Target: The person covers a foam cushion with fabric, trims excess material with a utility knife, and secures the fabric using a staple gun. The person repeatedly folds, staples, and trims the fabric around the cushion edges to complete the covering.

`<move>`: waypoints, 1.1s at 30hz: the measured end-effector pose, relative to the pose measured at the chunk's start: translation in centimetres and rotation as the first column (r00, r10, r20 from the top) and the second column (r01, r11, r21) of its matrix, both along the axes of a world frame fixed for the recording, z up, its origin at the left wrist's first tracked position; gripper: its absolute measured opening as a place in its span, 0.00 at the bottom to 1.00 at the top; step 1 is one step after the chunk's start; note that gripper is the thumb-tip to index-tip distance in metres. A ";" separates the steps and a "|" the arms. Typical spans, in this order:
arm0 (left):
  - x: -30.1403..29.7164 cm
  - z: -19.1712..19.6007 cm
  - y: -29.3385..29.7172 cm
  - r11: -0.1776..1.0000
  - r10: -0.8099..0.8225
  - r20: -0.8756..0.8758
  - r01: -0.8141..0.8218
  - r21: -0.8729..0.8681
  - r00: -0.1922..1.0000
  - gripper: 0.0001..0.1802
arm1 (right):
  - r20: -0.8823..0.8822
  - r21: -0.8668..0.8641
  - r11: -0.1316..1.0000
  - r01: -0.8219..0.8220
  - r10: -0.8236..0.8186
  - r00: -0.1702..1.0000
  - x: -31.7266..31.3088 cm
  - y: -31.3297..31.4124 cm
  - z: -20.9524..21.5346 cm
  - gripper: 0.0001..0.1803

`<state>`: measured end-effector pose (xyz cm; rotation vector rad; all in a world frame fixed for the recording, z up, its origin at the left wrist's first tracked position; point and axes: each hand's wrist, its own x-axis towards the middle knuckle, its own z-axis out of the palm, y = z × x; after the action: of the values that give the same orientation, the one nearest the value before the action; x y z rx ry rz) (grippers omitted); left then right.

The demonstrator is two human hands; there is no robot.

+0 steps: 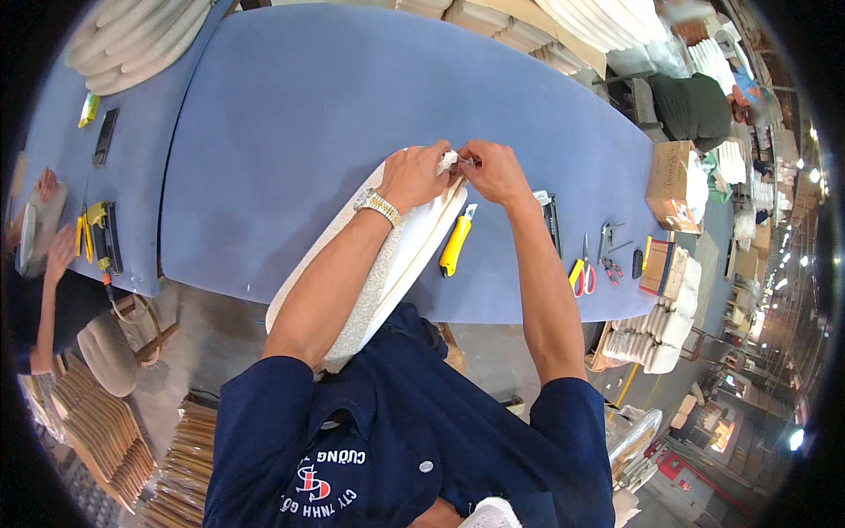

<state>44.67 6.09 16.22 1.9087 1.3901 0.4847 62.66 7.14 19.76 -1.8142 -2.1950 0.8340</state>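
Observation:
A long padded cushion (421, 242), with grey fabric on one side and a white underside, slants from my lap up onto the blue table. My left hand (412, 179), wearing a wristwatch (378, 207), curls over its far end and grips the fabric edge there. Close beside it, my right hand (495, 174) pinches a bit of white material at the same tip. What lies between those fingertips is partly hidden. Just right of the cushion is a yellow utility knife (456, 242).
Scissors (582, 275), pliers (613, 271) and a black tool (551, 224) lie to the right. A cardboard box (671, 187) stands at the table's right end. At left, a co-worker's hands (60, 253) are near a staple gun (107, 238). Stacked cushions (136, 40) sit far left.

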 end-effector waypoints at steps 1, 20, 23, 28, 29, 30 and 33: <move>0.0 -0.3 0.0 1.000 -0.002 -0.006 0.002 0.013 1.000 0.18 | -0.016 -0.013 1.000 0.014 -0.014 1.000 0.1 -0.1 -0.1 0.13; 0.0 -1.3 1.4 0.996 0.059 0.052 -0.056 -0.071 0.997 0.19 | 0.058 0.025 1.000 0.004 -0.006 0.998 0.6 0.7 -1.6 0.14; -3.0 -1.5 2.6 0.999 0.012 0.227 0.000 -0.053 0.974 0.24 | -0.101 0.154 0.982 0.110 -0.095 0.990 -1.2 0.7 -3.4 0.16; -15.1 0.9 -1.4 0.955 -0.003 0.232 0.072 -0.289 0.973 0.34 | -0.247 0.339 0.937 0.077 0.010 0.969 -7.5 2.4 -2.8 0.18; -17.8 1.4 -3.6 0.921 0.031 0.266 0.076 -0.382 0.963 0.35 | -0.201 0.364 0.929 0.066 0.009 0.980 -7.7 3.1 -3.3 0.18; -20.3 2.1 -5.8 0.885 0.075 0.303 0.077 -0.460 0.950 0.36 | -0.153 0.399 0.916 0.049 0.014 0.988 -8.3 4.2 -3.6 0.17; -27.3 4.9 -15.3 0.786 0.296 0.149 -0.152 -0.599 0.944 0.34 | -0.051 0.312 0.950 0.004 0.013 0.999 -11.5 4.9 -1.3 0.18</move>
<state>17.37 -9.24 21.09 1.1541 1.4092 0.3293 51.19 12.03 18.42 -1.6162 -2.1534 0.4929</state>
